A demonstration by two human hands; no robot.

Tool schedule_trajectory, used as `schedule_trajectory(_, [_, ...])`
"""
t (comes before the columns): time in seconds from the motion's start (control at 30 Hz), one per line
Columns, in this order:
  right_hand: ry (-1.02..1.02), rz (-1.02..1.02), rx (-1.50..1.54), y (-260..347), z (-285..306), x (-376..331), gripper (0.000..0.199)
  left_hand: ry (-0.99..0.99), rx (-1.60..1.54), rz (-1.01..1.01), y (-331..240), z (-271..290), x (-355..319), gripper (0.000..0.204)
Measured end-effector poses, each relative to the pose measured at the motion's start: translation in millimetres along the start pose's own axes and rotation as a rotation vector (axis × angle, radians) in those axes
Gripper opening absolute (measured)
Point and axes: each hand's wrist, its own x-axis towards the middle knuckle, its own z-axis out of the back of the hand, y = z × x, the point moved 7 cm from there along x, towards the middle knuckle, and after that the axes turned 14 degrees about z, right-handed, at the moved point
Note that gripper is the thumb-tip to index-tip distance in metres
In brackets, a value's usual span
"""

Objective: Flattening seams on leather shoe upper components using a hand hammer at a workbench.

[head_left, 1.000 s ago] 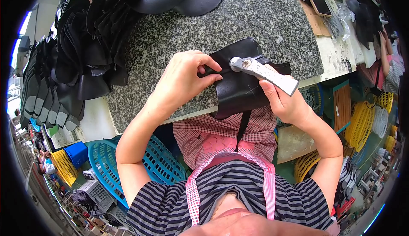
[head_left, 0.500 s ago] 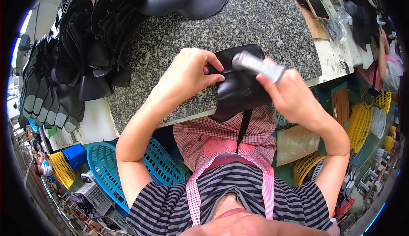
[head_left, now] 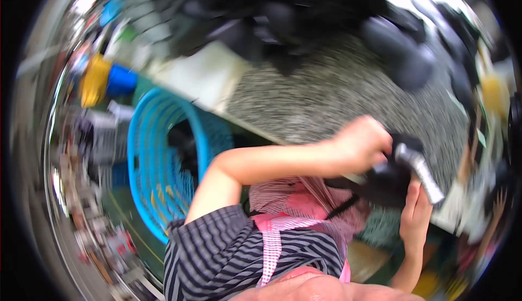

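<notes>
Speckled grey stone is forming the worktop (head_left: 326, 100), and the whole view is smearing with motion, so the dark heap of black pieces (head_left: 283, 7) at its far side is reading only as soft shapes. Below the near edge a blue plastic basket (head_left: 157, 159) is sitting on the floor.

At the counter's front edge the left hand (head_left: 361, 143) is closing over a black leather piece (head_left: 389, 181), fingers curled and pressing it down. The right hand (head_left: 416, 214) is wrapping around the lower end of a grey metal tool (head_left: 418, 170), whose head is lying against the leather just beside the left knuckles.

The leather is looking thin, limp and light, likely to fold or slide on polished stone, so pinning it flat near the worked edge seems the sound hold. The tool is looking stiff and heavier; gripping its shaft low down should be giving control.
</notes>
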Motion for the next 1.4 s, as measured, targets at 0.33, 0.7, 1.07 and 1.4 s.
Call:
schedule_trajectory(0.33, [-0.219, 0.139, 0.01, -46.1, -13.3, -10.4, 0.053, -0.279, 0.086, 0.039, -19.0, -38.9, -34.8, 0.019])
schedule_trajectory(0.7, [-0.139, -0.036, 0.26, -30.7, 0.7, 12.5, 0.042, -0.055, -0.124, -0.228, -9.9, -6.1, -5.3, 0.018])
schedule_trajectory(1.07, [-0.236, 0.065, 0.259, -29.3, 9.8, -5.3, 0.034, 0.132, -0.057, 0.003, -22.2, -9.6, 2.7, 0.019])
schedule_trajectory(1.4, [-0.305, 0.3, -0.019, 33.7, 38.1, -13.7, 0.023, 0.245, -0.01, 0.116, -21.2, -7.5, 12.0, 0.021])
